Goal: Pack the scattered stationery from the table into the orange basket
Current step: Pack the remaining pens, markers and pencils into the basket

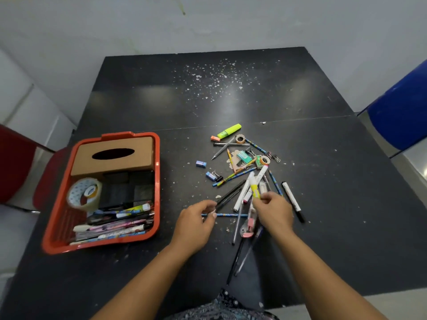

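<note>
The orange basket [157, 181] stands at the left of the black table [323, 181]. It holds a brown tissue box [115, 158], a tape roll [84, 192] and several pens. Scattered stationery lies right of it: a green highlighter [229, 130], blue erasers [201, 163], binder clips, pencils and a black-capped marker [292, 199]. My left hand [196, 224] pinches the near ends of two black pens [231, 192]. My right hand [273, 210] grips a bunch of pens, among them a yellow-and-white one [254, 187] and white markers.
A blue chair [399, 107] stands at the right of the table and a red chair [16, 162] at the left behind the basket. White paint flecks dot the far half of the table. More pens lie near the front edge by my right forearm.
</note>
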The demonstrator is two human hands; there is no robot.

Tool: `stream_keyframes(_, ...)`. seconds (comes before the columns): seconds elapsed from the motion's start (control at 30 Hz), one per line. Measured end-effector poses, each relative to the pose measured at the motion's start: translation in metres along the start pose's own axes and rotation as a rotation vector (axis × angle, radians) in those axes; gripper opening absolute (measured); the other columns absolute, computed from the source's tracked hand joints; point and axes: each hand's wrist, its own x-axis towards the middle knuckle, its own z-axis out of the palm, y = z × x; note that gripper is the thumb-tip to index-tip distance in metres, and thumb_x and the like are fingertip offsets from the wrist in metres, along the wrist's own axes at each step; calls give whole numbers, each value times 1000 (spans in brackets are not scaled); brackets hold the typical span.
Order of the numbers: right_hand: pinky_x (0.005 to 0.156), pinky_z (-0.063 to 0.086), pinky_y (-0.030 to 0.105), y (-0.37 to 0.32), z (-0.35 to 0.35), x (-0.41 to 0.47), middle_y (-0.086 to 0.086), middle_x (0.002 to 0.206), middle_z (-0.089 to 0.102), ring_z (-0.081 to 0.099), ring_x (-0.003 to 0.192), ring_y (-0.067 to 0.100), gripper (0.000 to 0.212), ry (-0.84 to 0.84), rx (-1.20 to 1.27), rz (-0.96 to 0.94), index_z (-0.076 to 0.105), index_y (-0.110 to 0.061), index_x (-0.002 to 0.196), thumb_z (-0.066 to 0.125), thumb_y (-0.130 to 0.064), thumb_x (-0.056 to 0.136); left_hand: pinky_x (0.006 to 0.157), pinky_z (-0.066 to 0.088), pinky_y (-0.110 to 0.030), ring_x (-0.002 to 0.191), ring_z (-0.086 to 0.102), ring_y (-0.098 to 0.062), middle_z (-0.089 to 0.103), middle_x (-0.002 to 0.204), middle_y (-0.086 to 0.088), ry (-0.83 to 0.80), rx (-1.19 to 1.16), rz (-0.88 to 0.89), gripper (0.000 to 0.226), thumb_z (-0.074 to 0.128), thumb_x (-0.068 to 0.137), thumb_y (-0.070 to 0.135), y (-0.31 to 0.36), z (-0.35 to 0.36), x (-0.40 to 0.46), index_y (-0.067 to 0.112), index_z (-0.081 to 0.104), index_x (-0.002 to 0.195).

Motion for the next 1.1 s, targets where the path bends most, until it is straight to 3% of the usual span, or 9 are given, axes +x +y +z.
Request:
stream_keyframes(0.13, 57, 44, 21, -37, 41, -37, -6, 66, 68, 60, 63, 8, 10, -184, 269, -95, 70, -20, 76, 74, -29, 79, 81, 56, -25, 82, 66, 3, 73, 90, 11, 122, -246, -175, 18, 69, 89, 21, 0, -23, 1, 22, 72, 106)
stream_keyframes(0.23, 64, 49, 29, -61, 69, -60, -2, 68, 70, 59, 61, 7, 11, -302, 384, -164, 72, -17, 80, 76, -27, 80, 84, 56, -30, 89, 70, -6, 74, 95, 6, 188, -444, -282, 22, 70, 89, 30, -12, -49, -1, 23, 70, 110)
stream_keyframes(0.4, 56, 43, 22, -98, 99, -93, -6, 62, 64, 52, 55, 2, 4, -397, 397, -322, 72, -17, 81, 75, -19, 81, 84, 57, -30, 90, 72, -14, 76, 94, -2, 236, -632, -322, 26, 70, 88, 16, -27, -94, -13, 10, 70, 113)
stream_keyframes(0.53, 60, 52, 27, -123, 120, -112, -2, 69, 71, 60, 60, 3, 6, -466, 344, -413, 73, -21, 84, 75, -26, 81, 79, 59, -37, 85, 73, -21, 77, 89, -3, 281, -671, -350, 18, 70, 88, 11, -42, -123, -23, 14, 71, 105)
stream_keyframes(0.6, 66, 56, 31, -132, 130, -119, -3, 74, 71, 63, 65, 4, 11, -501, 326, -446, 74, -25, 89, 76, -32, 80, 75, 59, -33, 81, 73, -16, 76, 85, -1, 357, -624, -377, 19, 70, 87, 12, -49, -141, -28, 13, 71, 106)
stream_keyframes(0.73, 68, 50, 18, -139, 142, -123, -12, 88, 66, 61, 77, 1, 26, -448, 167, -503, 71, -28, 106, 71, -42, 85, 60, 46, -16, 69, 64, -1, 69, 77, 10, 566, -239, -453, 31, 71, 85, 21, -73, -184, -38, 18, 65, 115)
stream_keyframes(0.83, 73, 55, 23, -138, 147, -123, -12, 94, 65, 62, 83, 2, 26, -456, 141, -487, 70, -26, 111, 69, -37, 87, 70, 44, -30, 81, 62, -15, 66, 78, 10, 581, -12, -520, 38, 66, 86, 23, -98, -212, -45, 24, 61, 123)
stream_keyframes(0.97, 76, 56, 27, -137, 150, -122, -11, 91, 66, 63, 82, 3, 23, -450, 119, -477, 70, -26, 110, 69, -33, 88, 73, 43, -32, 96, 61, -29, 68, 96, -5, 509, 141, -615, 25, 66, 85, 24, -122, -225, -39, 18, 68, 109)
stream_keyframes(1.1, 66, 48, 13, -138, 150, -121, -11, 90, 66, 63, 81, 2, 19, -450, 128, -464, 69, -27, 107, 69, -31, 89, 69, 41, -33, 92, 59, -30, 68, 103, -12, 489, 196, -726, 31, 67, 85, 32, -134, -224, -25, 8, 65, 106)
